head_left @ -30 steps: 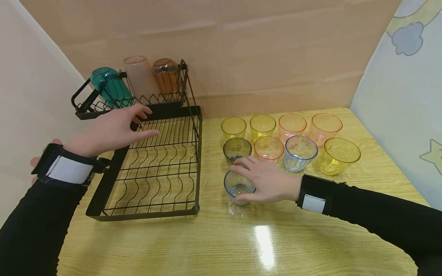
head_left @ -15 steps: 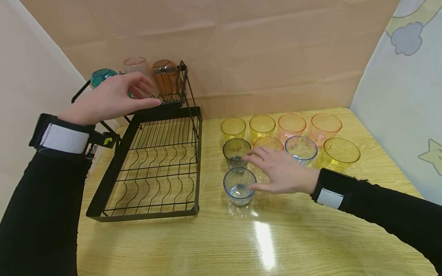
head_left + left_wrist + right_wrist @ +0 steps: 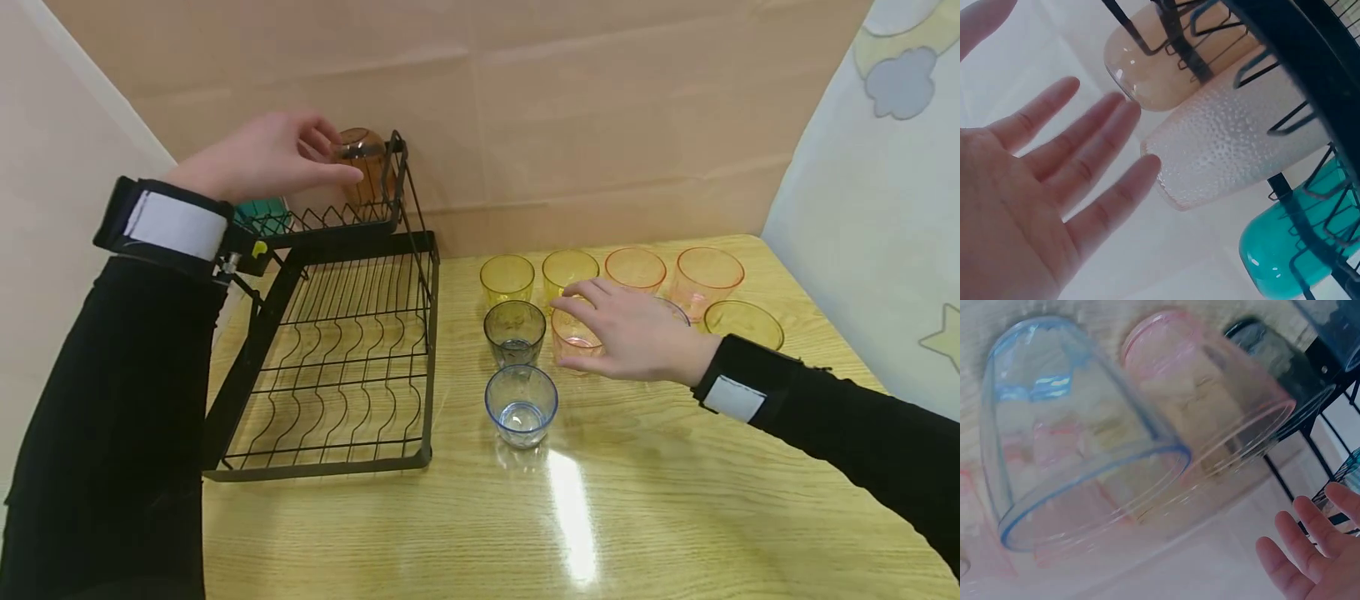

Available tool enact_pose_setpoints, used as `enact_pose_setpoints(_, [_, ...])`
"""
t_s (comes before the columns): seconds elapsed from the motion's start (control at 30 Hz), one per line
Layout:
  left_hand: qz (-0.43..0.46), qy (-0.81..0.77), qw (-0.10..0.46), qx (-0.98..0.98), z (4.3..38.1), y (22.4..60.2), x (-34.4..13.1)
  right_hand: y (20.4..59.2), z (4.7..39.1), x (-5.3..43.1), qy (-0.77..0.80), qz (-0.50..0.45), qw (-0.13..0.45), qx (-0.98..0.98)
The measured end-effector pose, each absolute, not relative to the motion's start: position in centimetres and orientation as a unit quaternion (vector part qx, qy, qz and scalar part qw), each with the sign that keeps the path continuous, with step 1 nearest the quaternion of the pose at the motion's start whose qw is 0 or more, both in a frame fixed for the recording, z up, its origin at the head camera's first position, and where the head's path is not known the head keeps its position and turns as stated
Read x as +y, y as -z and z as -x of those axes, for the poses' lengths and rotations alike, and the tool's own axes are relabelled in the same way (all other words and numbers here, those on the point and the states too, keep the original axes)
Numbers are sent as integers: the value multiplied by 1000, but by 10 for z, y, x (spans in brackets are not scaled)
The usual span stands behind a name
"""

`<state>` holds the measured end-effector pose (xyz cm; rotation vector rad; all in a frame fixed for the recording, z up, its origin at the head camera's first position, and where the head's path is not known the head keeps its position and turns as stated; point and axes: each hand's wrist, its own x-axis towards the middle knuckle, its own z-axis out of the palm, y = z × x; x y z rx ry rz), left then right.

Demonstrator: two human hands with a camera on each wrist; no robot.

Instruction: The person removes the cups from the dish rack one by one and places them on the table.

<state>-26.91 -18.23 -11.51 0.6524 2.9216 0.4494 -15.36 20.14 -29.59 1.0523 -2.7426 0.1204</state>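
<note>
My left hand (image 3: pixel 262 158), fingers spread, is beside the textured tumbler (image 3: pixel 1229 137) on the rack's upper tier (image 3: pixel 375 227); contact unconfirmed. My right hand (image 3: pixel 637 333), loosely spread, holds nothing near the pink-rimmed glass (image 3: pixel 573 343). Assessed step: reaching; next calls for a gentle grasp.

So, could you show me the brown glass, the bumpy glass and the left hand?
Brown glass (image 3: pixel 1149 76): left wrist view, side near the rounded end.
Bumpy glass (image 3: pixel 1216 147): left wrist view, textured side wall.
Left hand (image 3: pixel 270 158): head view, back of the hand.
</note>
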Motion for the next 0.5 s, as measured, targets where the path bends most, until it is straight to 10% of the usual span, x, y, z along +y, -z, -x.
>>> enact_pose_setpoints(0.5, [-179, -165, 58, 968, 298, 117, -156, 283, 171, 211, -31, -305, 104, -946])
